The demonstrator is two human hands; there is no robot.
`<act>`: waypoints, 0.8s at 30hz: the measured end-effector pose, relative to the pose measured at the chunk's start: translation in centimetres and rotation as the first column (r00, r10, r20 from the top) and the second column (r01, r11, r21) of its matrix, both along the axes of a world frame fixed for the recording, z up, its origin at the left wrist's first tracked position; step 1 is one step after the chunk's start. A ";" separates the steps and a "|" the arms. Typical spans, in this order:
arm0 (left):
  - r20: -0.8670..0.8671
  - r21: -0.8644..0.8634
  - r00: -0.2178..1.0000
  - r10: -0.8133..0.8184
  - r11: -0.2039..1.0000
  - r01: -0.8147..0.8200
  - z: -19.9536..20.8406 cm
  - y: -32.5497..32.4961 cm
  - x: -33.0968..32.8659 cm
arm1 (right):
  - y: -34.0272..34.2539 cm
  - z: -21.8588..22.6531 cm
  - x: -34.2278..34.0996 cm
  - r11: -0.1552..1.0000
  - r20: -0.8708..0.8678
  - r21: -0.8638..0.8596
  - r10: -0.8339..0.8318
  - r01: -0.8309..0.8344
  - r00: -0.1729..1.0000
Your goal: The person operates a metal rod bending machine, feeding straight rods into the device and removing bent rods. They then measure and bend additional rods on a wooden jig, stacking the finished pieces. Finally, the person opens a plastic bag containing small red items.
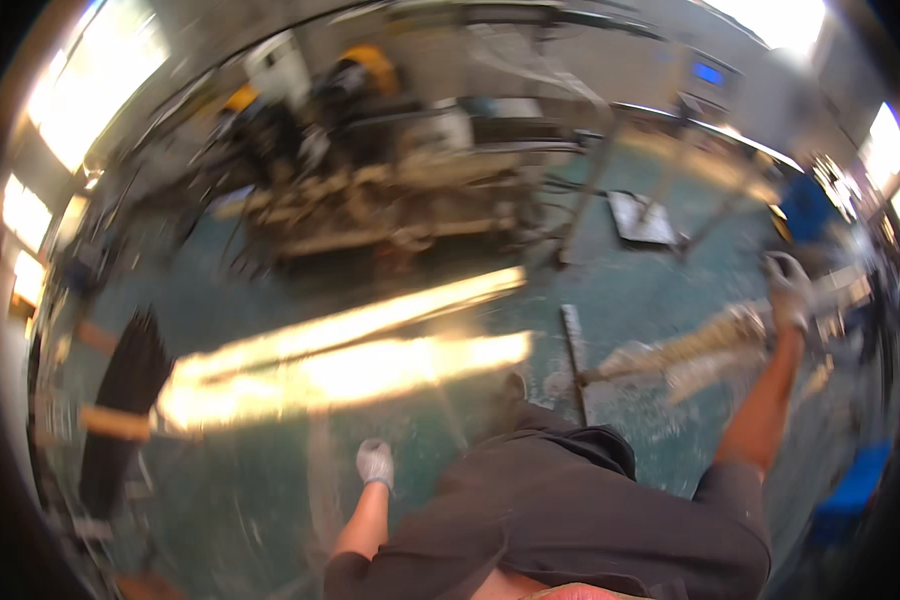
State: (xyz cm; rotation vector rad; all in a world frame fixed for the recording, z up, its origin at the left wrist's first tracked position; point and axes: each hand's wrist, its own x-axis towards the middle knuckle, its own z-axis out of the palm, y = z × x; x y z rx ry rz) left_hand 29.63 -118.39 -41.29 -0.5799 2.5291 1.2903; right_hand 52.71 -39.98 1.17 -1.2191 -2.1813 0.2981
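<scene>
The green floor (270, 480) was sunlit in patches. The right hand (790, 290) was beside the pale bundle's (705, 345) right end, the left hand (375, 461) well to its left; I couldn't tell either grip.

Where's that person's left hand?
In the head view, the white-gloved left hand is left of centre, in the lower half, against the green floor, below the bright sunlit patch.

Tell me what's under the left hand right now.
Blue-green floor shows around the gloved left hand; whatever lies directly beneath it is covered by the hand and can't be seen.
</scene>
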 end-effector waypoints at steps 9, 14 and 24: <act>0.079 0.298 0.957 -0.279 0.923 0.244 1.5 4.0 -0.3 | -25.3 3.8 -32.1 0.697 -0.515 0.387 0.707 -0.604 0.485; 0.035 -0.008 0.977 -0.209 0.978 0.209 9.1 -2.2 -9.4 | -36.5 9.9 -46.8 0.171 -0.285 0.742 0.956 -0.648 -0.074; -0.108 0.064 0.786 0.609 0.793 -0.606 5.8 -14.1 -14.3 | -62.0 14.5 -67.5 -0.298 -0.184 0.799 0.706 -0.523 -0.684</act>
